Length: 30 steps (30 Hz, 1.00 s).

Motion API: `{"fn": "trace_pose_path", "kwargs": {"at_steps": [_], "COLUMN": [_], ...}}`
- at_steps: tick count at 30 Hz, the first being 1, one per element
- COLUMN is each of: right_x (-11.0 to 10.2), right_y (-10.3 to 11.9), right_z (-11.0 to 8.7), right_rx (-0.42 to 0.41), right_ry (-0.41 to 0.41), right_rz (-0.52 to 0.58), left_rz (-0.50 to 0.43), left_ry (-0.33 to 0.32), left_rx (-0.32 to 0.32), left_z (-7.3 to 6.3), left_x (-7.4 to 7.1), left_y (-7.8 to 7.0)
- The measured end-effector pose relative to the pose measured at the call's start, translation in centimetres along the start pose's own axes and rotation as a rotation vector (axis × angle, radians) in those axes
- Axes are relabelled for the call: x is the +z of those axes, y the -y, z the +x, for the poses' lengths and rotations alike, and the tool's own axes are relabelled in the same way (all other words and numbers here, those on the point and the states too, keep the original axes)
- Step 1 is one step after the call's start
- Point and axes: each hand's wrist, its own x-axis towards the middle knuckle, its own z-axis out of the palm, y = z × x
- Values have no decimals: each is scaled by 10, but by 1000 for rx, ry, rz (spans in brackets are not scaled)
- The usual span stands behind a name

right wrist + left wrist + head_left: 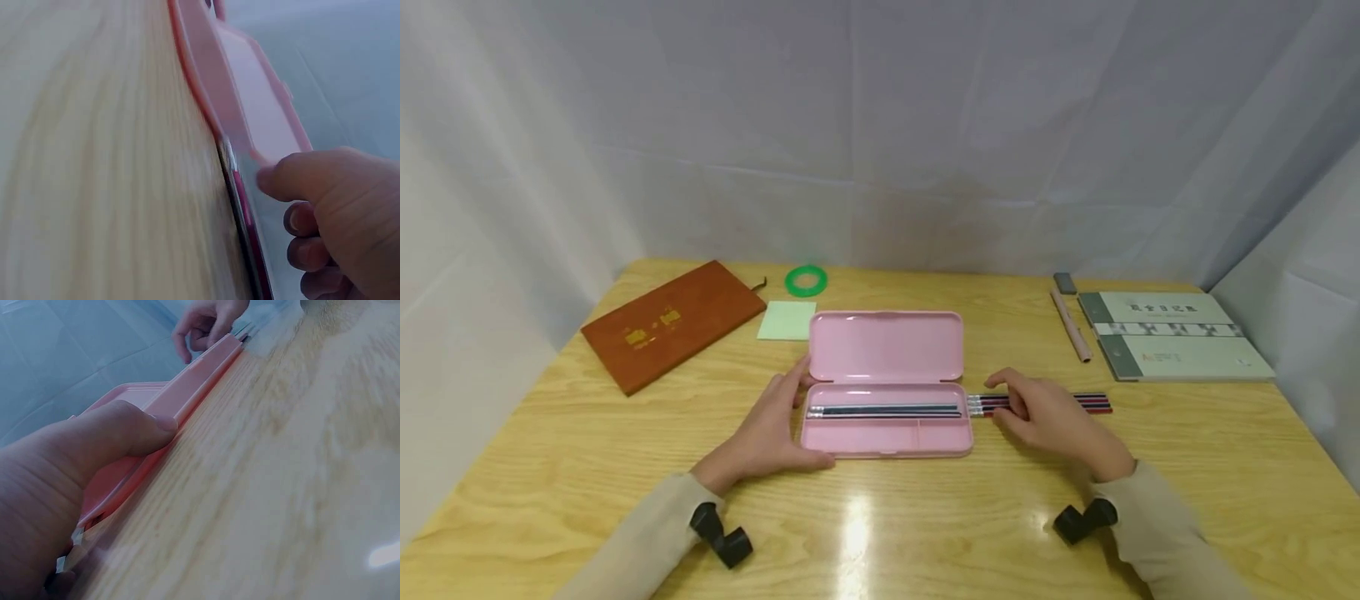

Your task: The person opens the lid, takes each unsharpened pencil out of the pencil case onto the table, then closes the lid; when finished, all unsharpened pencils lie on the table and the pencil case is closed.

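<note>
A pink pencil case (887, 437) lies with its lid (886, 346) raised toward the back. Several dark pencils (887, 410) lie in its long rear compartment; the front compartments hold nothing visible. My left hand (771, 429) holds the left end of the case, its thumb on the front edge and fingers round toward the back. More pencils, striped red and black (1092, 403), lie in a row right of the case, eraser ends at its side. Over them hovers my right hand (1052, 417), fingers loosely curled, thumb and forefinger apart, with nothing seen between them.
Behind the left hand are a brown notebook (677, 325), a pale green sticky-note pad (786, 321) and a green tape ring (806, 282). At the back right lie a grey eraser (1064, 283), a pinkish pen (1070, 325) and a grey-green notebook (1176, 337). White cloth hangs behind the table.
</note>
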Motion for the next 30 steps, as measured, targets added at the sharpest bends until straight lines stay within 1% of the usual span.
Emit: {"fn": "trace_pose_path", "kwargs": {"at_steps": [3, 6, 10, 13, 18, 25, 30], "right_x": [6, 12, 18, 23, 30, 39, 41], "right_y": [10, 17, 24, 29, 37, 56, 65], "right_z": [14, 26, 36, 43, 55, 72, 79], "right_rx": [-27, -62, -119, -144, -156, -187, -186], "right_ry": [-10, -19, -30, -31, -9, 10, 21], "right_rz": [23, 21, -26, -67, -111, -216, -253], "left_rz": [0, 2, 5, 9, 19, 32, 18], "left_ry": [-5, -3, -1, -5, -6, -1, 5], "left_rx": [1, -2, -9, -9, -6, -5, -7], "left_z": [0, 0, -1, -1, -1, -2, -1], "left_x": [0, 0, -1, -2, -1, 0, 0], "left_y": [0, 1, 1, 1, 3, 3, 1]}}
